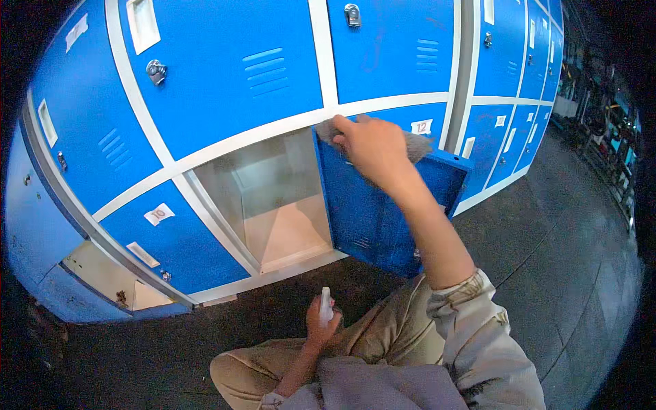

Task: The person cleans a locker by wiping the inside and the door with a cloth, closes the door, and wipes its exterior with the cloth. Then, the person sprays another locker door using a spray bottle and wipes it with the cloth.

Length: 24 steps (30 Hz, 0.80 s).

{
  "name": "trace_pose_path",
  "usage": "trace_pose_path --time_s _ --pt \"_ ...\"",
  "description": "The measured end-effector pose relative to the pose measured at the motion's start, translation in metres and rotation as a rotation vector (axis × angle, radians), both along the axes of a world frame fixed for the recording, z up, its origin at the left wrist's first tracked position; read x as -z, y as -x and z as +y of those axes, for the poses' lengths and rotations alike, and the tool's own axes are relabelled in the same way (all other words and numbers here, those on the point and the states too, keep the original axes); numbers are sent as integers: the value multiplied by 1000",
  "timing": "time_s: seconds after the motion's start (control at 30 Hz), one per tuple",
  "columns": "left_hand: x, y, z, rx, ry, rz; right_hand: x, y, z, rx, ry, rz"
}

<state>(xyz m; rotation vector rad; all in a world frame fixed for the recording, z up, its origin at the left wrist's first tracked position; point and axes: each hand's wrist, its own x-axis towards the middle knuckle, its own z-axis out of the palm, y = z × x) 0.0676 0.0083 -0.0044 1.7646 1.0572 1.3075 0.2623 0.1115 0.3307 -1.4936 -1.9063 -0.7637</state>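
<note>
My right hand [376, 148] holds a grey cloth [420, 146] against the top of an open blue metal locker door [369, 215]. The door is swung out to the right, its inner face towards me. To its left, the bare-walled locker compartment [287, 225] stands open, with a pale floor. Low in front of me, my left hand [320, 320] grips a white object [326, 305], apparently the head of a spray bottle; its lower part is hidden by the fingers.
Blue lockers [220, 77] with white frames and metal latches fill the space ahead. At far left, another locker unit [41, 205] has an opening near the floor. Dark flooring [538, 246] extends right, towards cluttered racks [610, 138]. My bent leg [256, 366] is below the compartment.
</note>
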Motion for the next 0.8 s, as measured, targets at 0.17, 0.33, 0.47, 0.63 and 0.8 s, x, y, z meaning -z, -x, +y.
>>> trace_pose_path --time_s 0.17,0.33,0.47,0.63,0.8 --pt "11 6 0 19 67 -109 -5 -20 -39 114 51 -17" --pt "13 9 3 32 178 -86 -6 -43 -71 162 43 -25" --pt "11 9 0 -9 45 -90 -5 -55 -94 197 67 12" --pt "10 8 -3 -114 99 -108 1 -68 -113 101 22 225" --pt "21 15 1 -82 111 -305 9 -66 -107 41 -72 553"
